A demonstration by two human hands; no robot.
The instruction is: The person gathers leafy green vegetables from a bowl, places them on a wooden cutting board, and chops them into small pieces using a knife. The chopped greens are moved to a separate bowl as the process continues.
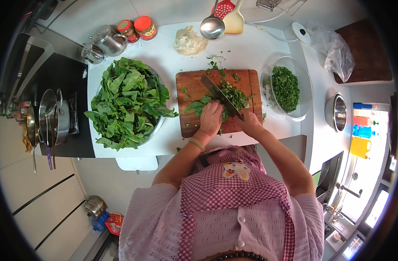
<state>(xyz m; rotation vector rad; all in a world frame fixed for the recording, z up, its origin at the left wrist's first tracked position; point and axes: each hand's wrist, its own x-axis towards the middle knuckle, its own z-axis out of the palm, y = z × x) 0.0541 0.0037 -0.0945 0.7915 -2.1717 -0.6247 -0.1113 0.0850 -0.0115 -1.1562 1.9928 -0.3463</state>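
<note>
A wooden cutting board point(192, 84) lies on the white counter in front of me. My right hand point(250, 125) grips the handle of a cleaver point(221, 96), whose blade runs slantwise across the board. Beside the blade, my left hand point(212, 118) presses down on leafy greens point(198, 107), its fingertips close to the steel. Chopped greens point(234, 94) are heaped on the blade's other side, with scraps scattered over the board. To the left, whole green leaves point(130, 101) overfill a large metal bowl point(160, 125). A clear bowl point(308, 94) on the right holds finely chopped greens point(285, 89).
Behind the board sit a crumpled plastic bag point(190, 40) and a hanging ladle point(212, 28). Two red-lidded jars point(145, 28) and a metal pot point(108, 40) stand back left. The stove point(76, 78) is far left. A steel bowl point(340, 112) stands at right.
</note>
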